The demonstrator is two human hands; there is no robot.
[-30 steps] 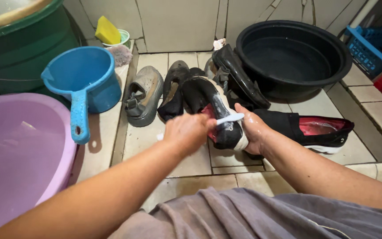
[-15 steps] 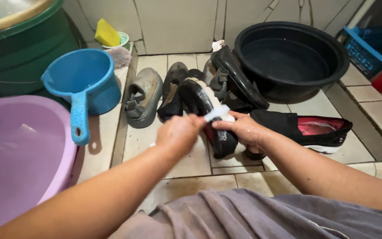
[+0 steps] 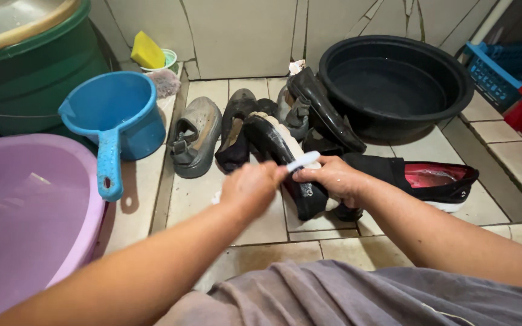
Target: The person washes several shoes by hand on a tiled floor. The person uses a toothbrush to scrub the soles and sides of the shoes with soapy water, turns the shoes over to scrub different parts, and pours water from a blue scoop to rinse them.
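I have my left hand (image 3: 254,187) curled into a fist around a white brush (image 3: 302,161), its head laid on the black shoe (image 3: 285,158). My right hand (image 3: 333,178) wraps the shoe from the right, fingers pinching its side, holding it tipped up over the tiled floor (image 3: 194,196) in the middle of the scene.

Judging by the wet shine and pale suds near its toe, this shoe is partway through scrubbing. Its mate with the red lining (image 3: 433,181) lies just right of my hand, and a grey shoe (image 3: 194,137) and more dark shoes (image 3: 318,111) sit beyond; I cannot tell whether those are cleaned.

No packages or signs show clearly. A yellow wedge-shaped sponge (image 3: 147,51) rests in a small cup far left, above the blue dipper (image 3: 113,118); the black basin (image 3: 394,81) stands far right.
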